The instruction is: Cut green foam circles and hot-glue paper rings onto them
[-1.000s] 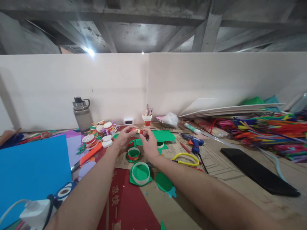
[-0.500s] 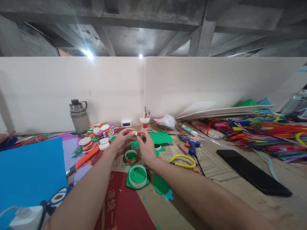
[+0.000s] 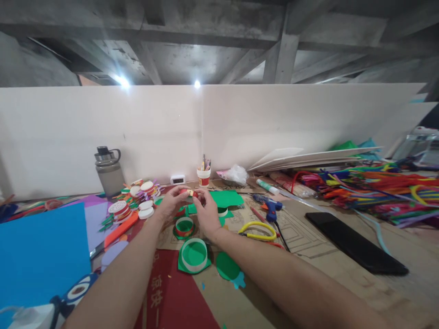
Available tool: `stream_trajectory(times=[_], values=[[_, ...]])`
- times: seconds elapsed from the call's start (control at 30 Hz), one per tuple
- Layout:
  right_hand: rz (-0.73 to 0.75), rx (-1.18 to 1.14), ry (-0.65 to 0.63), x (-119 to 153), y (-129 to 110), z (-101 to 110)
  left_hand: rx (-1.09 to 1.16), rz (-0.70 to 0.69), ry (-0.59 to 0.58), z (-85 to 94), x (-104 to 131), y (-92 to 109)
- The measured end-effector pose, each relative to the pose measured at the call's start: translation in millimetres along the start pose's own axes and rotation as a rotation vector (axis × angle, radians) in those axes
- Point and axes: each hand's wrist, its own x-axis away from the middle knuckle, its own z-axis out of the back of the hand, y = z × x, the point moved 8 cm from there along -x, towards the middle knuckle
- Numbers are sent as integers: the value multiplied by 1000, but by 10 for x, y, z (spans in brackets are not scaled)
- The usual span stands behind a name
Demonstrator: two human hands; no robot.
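Observation:
Between my fingertips, just above the table, is a small red ring with a yellowish patch (image 3: pixel 190 193). My left hand (image 3: pixel 173 202) pinches its left side, and my right hand (image 3: pixel 207 212) grips its right side. Below them on the cardboard sits a red-rimmed ring on green paper (image 3: pixel 184 226). Nearer to me a larger white ring (image 3: pixel 194 255) stands on a green sheet piece, beside a green paper disc (image 3: pixel 227 266). Behind my right hand lies a green sheet (image 3: pixel 226 198), with a white ring partly hidden under its edge.
To the left are an orange craft knife (image 3: pixel 120 229), striped red-white discs (image 3: pixel 120 211) and a blue sheet (image 3: pixel 44 256). On the right lie yellow-handled scissors (image 3: pixel 258 231), a blue glue gun (image 3: pixel 273 209), a black phone-like slab (image 3: pixel 355 242) and pipe cleaners (image 3: pixel 384 187). A bottle (image 3: pixel 109 173) stands behind.
The whole view has shifted slightly, with things sitting a little further left and lower. Both hands keep hold of the red ring in nearly the same pose.

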Motion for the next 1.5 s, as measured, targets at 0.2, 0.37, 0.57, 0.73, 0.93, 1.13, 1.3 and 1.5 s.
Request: stream_trajectory(times=[0.2,0.37,0.57,0.73,0.93,1.13,1.3,1.5], values=[[5,-9,3,-2,-6,4,-8,-2,0,-12,3,17],[2,-9,2,0,-9,0,-12,-6,0,-9,-5,27],[17,-7,-1,-4,16,-21,-9,-9,-14,-48,-1,70],[32,-7,0,-13,-2,-26,13,-6,6,-22,-7,59],[37,-8,-1,-21,-15,-30,9,-2,4,7,-16,34],[35,3,-4,-24,7,-42,17,-4,12,25,-12,32],[30,15,-10,-18,14,-49,28,-1,22,33,-1,25],[27,27,-35,-13,7,-69,31,1,52,32,39,46]])
